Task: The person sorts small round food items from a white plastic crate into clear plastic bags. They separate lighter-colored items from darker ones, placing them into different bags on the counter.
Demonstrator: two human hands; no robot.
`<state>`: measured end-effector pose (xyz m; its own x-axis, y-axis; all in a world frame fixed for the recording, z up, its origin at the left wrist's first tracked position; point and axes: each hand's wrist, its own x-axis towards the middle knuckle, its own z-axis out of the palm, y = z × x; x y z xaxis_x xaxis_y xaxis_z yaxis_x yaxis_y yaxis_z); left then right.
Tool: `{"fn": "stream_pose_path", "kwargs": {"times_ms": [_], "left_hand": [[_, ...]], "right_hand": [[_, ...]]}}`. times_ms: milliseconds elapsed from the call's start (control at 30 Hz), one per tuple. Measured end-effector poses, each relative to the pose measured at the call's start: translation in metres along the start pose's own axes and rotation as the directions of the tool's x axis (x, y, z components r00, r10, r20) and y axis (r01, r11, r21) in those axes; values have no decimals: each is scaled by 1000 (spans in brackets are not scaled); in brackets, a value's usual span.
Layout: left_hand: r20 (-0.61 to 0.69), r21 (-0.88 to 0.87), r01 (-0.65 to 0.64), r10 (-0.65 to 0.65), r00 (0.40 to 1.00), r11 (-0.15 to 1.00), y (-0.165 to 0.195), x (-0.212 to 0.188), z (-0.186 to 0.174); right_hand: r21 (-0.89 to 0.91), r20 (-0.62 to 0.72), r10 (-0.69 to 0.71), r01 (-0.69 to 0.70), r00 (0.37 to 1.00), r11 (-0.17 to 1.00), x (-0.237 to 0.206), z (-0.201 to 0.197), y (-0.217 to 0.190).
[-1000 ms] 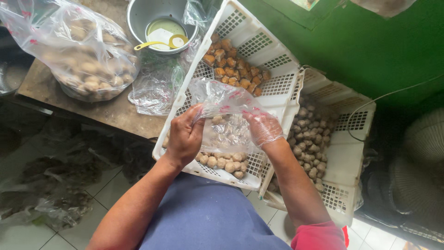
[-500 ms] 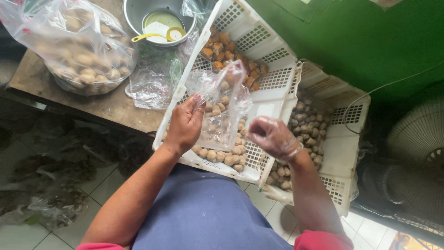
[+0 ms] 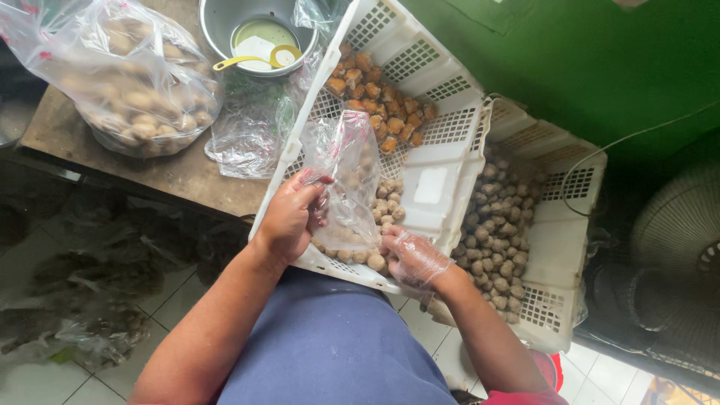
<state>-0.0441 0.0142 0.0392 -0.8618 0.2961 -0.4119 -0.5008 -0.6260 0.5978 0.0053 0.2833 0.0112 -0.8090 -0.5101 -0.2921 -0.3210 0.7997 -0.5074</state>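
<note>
Two white plastic crates, both with slotted lattice walls. The upper crate [image 3: 442, 131] is tilted, resting on the wooden table [image 3: 157, 176] and the lower crate [image 3: 559, 255]. One big clear plastic sack [image 3: 124, 79], knotted, full of pale round balls, sits on the table at left. One round metal bowl [image 3: 251, 30] above it, holding a greenish liquid and one yellow plastic spoon [image 3: 255, 58]. One crumpled, empty-looking clear bag [image 3: 251, 131] lies between sack and upper crate.

Upper crate holds two heaps: orange-brown fried chunks [image 3: 379, 101] at the far end, too many to count, and pale smooth balls [image 3: 382, 206] at the near end. Lower crate holds one heap of greyish-brown balls [image 3: 499, 232], dozens.

One small clear plastic bag [image 3: 345, 176], thin and wrinkled, stands upright inside the upper crate over the pale balls, a few balls inside. Left hand [image 3: 289, 217], bare, fingers pinched closed on the bag's edge, holding it up. Right hand [image 3: 411, 256] wears a thin clear plastic glove, fingers curled down among the pale balls at the crate's near rim; cannot tell if it has hold of any.
</note>
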Motion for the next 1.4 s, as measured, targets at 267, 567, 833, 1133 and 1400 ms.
{"fn": "stream_pose_path", "kwargs": {"times_ms": [267,567,833,1133,1400], "left_hand": [[10,123,-93,93,996,988,-15,3,-5],[44,47,-241,239,970,969,-1,-10,5],[-19,-145,-159,157,987,977,8,3,16],[4,-107,-65,66,998,992,17,-10,40],[116,-356,-198,253,960,913,25,-1,4]], "right_hand": [[635,-60,116,-51,991,771,20,-45,-42],[893,-10,491,229,871,-387,107,-16,-11],[718,-566,474,122,674,685,77,-28,5],[728,-291,338,-22,895,685,129,-60,1],[501,-521,349,-52,779,864,111,-80,53]]}}
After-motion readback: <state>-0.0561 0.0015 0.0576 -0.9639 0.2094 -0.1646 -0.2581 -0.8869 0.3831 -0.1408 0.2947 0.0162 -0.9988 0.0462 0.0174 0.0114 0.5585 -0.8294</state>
